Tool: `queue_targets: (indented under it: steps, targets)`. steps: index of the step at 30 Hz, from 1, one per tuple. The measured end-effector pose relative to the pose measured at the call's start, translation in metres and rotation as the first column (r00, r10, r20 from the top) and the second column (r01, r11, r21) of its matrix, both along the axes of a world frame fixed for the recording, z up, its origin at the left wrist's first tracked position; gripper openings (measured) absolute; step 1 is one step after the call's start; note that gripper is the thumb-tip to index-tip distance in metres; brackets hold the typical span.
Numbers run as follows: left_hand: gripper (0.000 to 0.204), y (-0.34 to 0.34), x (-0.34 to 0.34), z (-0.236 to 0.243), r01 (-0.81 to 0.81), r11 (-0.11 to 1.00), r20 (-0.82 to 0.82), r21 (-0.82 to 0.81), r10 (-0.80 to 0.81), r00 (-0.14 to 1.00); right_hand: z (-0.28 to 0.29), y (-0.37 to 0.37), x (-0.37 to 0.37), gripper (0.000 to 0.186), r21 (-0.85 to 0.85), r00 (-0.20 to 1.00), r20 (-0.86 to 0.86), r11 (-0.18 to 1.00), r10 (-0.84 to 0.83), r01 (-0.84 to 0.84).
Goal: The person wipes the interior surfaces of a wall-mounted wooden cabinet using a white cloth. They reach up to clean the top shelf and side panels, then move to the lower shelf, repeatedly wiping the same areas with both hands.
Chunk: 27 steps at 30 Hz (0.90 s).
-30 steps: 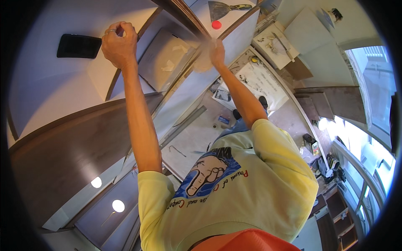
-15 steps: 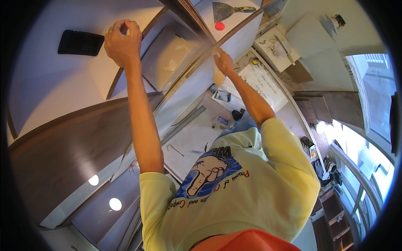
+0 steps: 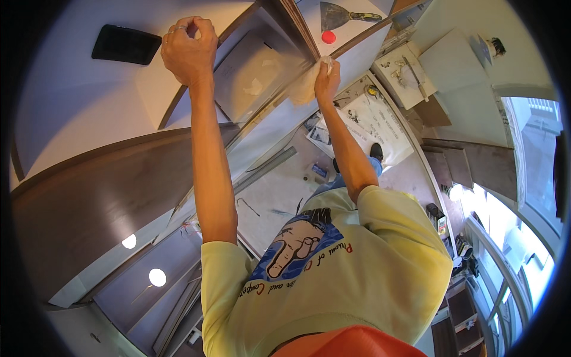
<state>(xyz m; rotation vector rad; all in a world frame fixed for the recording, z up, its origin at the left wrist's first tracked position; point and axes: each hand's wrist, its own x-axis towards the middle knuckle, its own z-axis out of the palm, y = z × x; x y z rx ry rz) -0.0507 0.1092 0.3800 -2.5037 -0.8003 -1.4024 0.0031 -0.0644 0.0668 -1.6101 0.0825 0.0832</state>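
Observation:
My left hand [image 3: 190,52] is raised at the upper left, over the pale cabinet panel, with its fingers curled toward the thumb. Whether something small sits inside that curl, I cannot make out. A black phone [image 3: 126,44] lies on the panel just left of it. My right hand [image 3: 327,82] grips a thin, pale, crumpled cloth [image 3: 304,86], which hangs against the brown edge of a cabinet partition. Beyond this hand, a wide putty knife [image 3: 336,16] and a red round cap [image 3: 328,37] rest on a white surface.
Between my hands, a cabinet compartment [image 3: 247,74] holds a flat brown board. Below are a floor [image 3: 267,214] with loose items and a printed white sheet [image 3: 380,128]. A small white table [image 3: 404,74] with tools stands at the upper right. Windows [image 3: 532,154] line the right.
My right hand has shifted slightly right and moved the cloth along the partition edge, where more of it now shows. The view has shifted a little; my left hand keeps its curl. A shoe has appeared below.

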Motion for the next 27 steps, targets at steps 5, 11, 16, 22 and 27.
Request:
queue_targets:
  steps: [5, 11, 16, 22, 27]
  targets:
    - [0.017, -0.002, 0.001, 0.000, -0.010, 0.999, -0.014, -0.032, 0.010, 1.000, -0.022, 0.012, 0.011, 0.024, -0.045, 0.999, 0.011, 0.999, 0.030, -0.030]
    - [0.017, 0.002, 0.000, -0.002, 0.021, 1.000, 0.026, 0.017, -0.021, 0.999, -0.030, 0.031, 0.014, 0.028, 0.061, 0.988, -0.014, 0.986, -0.155, 0.155]
    - [0.018, -0.001, -0.001, 0.001, 0.031, 0.999, -0.002, -0.028, -0.031, 1.000, -0.038, 0.012, 0.011, 0.025, -0.206, 0.996, -0.034, 0.975, 0.080, -0.085]
    - [0.020, 0.001, -0.003, 0.000, 0.017, 1.000, -0.022, -0.009, -0.017, 1.000, -0.025, 0.017, 0.010, 0.023, 0.039, 0.999, 0.015, 0.998, -0.053, 0.052]
    - [0.032, 0.002, -0.006, 0.005, -0.037, 0.991, -0.129, -0.131, 0.020, 0.991, -0.056, 0.014, 0.013, 0.037, -0.106, 0.972, -0.202, 0.984, 0.118, -0.141]
